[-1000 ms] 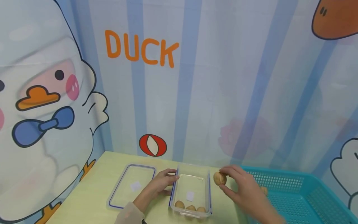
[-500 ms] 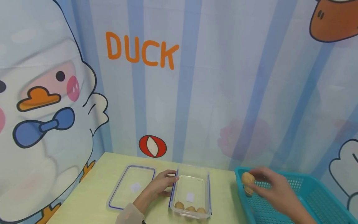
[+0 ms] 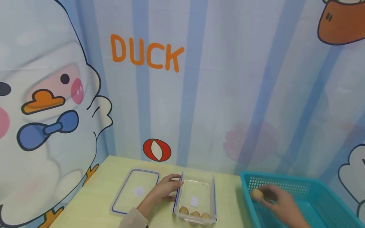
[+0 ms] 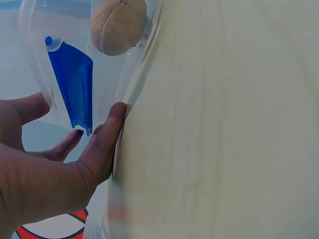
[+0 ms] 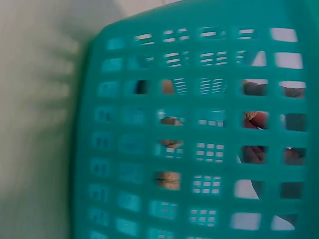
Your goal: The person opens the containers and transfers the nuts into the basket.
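On the table stands a clear plastic food container [image 3: 214, 196] with blue latches. Three walnuts [image 3: 183, 210] line its near end. My left hand [image 3: 163, 190] touches the container's left side, its fingers nearly straight. The left wrist view shows those fingers against the wall beside a blue latch [image 4: 75, 84], with one walnut [image 4: 118, 25] visible through the plastic. Inside the left part of a teal basket [image 3: 248, 202], my right hand [image 3: 280, 202] pinches a walnut [image 3: 256, 194] between thumb and fingers. Through the basket's holes in the right wrist view, more walnut shell [image 5: 168, 180] shows; that hand is mostly hidden.
A clear lid with a blue seal [image 3: 134, 190] lies flat, left of the container. Behind the pale yellow table [image 3: 228, 202] hangs a striped curtain [image 3: 216, 95] with a duck print. The basket's perforated wall rises around my right hand.
My right hand has carried the walnut rightward from beside the container, then lowered it into the basket. The left hand and the container have stayed in place.
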The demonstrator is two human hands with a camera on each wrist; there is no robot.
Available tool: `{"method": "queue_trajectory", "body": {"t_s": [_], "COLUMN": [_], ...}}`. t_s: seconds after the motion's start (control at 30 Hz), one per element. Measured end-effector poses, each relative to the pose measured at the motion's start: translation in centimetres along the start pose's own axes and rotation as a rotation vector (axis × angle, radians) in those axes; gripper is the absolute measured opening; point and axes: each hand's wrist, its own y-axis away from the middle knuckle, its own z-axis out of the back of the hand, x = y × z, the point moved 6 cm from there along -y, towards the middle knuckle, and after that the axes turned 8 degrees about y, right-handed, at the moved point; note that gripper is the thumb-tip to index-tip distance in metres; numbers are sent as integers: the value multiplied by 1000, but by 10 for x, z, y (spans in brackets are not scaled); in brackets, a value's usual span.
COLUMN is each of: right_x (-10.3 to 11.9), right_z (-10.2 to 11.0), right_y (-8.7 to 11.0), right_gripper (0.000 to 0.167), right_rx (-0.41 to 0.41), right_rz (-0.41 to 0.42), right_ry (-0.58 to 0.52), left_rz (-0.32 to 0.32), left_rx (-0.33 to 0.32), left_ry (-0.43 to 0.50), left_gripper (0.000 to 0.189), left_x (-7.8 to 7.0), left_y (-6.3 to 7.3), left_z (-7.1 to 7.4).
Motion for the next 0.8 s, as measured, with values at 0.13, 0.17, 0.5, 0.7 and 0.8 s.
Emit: {"method": "queue_trajectory", "body": {"t_s": [0.13,0.17,0.5,0.7,0.8], "right_x": [-10,-10,-7,-8,-8], "right_z": [-12,-13,-21,-22,-20], "right_y": [-5,-6,-11,-11,-11], "right_gripper": [47,48,50,46,45], "right_rx": [49,58,94,109,101], "right_rz": [-37,-36,-28,-25,-18], "right_ry": [13,12,43,52,63], "left_rz": [6,6,-15,-12,-1], "left_rx": [-8,-9,-36,-5,27], "left_ry": [-5,-3,-11,-8,-18], "left_gripper": [62,63,67,68,72], "left_x": [2,2,-1,-1,-5], "left_y": [1,1,2,4,6], "left_z": [-1,-1,1,1,-3]}}
